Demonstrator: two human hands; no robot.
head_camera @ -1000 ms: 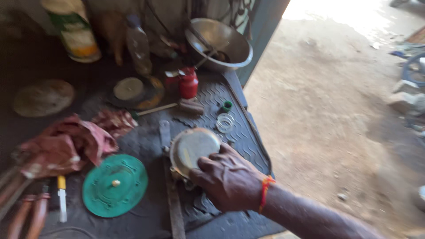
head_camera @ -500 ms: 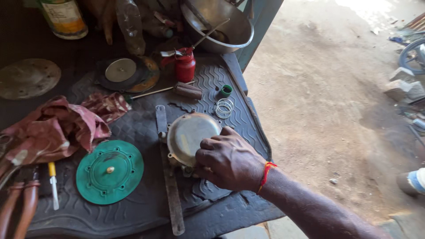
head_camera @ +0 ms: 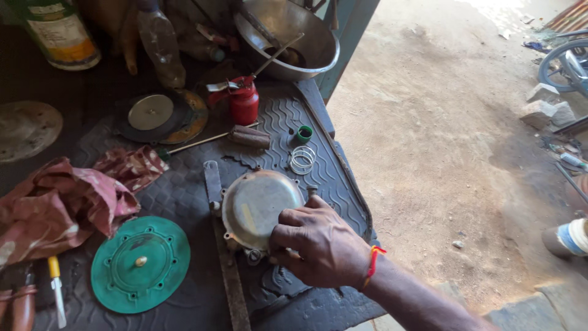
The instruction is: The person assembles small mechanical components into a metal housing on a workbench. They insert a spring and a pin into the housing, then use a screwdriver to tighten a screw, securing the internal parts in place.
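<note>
My right hand has hardly shifted since a moment ago; it stays on the metal cover.

My fingers curl down over the cover's edge at about four o'clock, knuckles up, tips pressed to its rim; I cannot tell whether they truly clamp it. The cover lies dome-up on the rubber mat, touching a flat metal bar at its nine o'clock. From the cover, the green disc lies at eight o'clock, the spring at one o'clock, the red oil can at twelve, and the red rag at nine. My left hand is out of sight.
</note>
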